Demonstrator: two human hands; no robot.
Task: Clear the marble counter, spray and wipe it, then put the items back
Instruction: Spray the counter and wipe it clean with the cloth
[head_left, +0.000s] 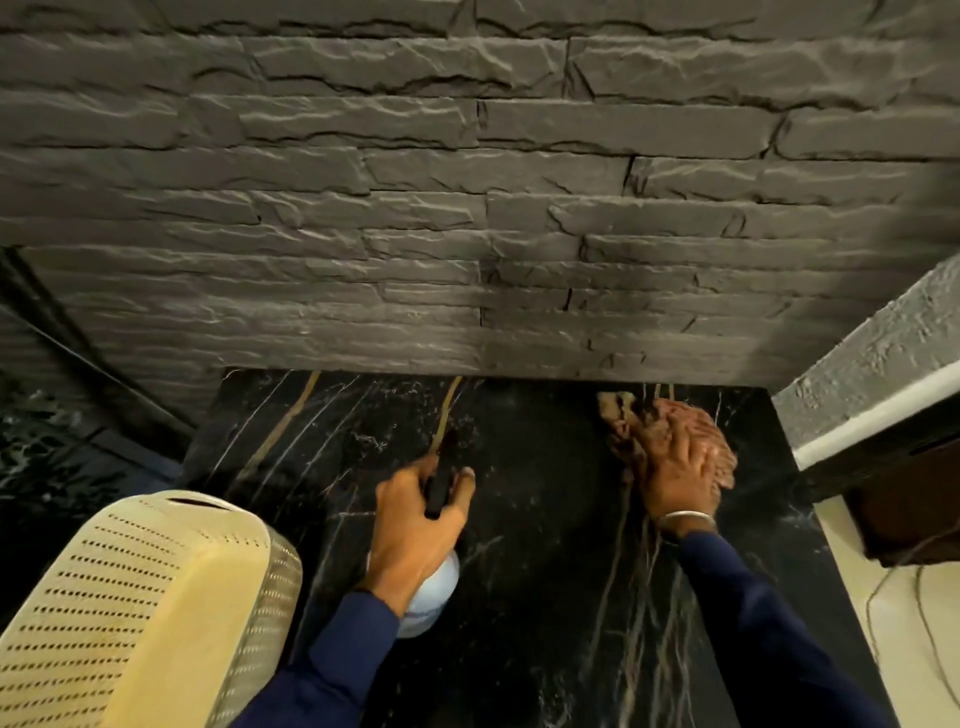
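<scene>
Left hand (410, 525) gripped the spray bottle (431, 592) over mid black marble counter (545, 597), fingers curled round its black trigger head. Right hand (675, 467), fingers spread, pressed a brown cloth (623, 421) on the counter by the dark stone wall (467, 208). A cream perforated basket (145, 597) blocked the near left; a grey textured ledge (872, 374) bordered the right.

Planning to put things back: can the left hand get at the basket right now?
Probably yes: the basket sits beside that arm, nothing between, but the left hand grips the spray bottle.
</scene>
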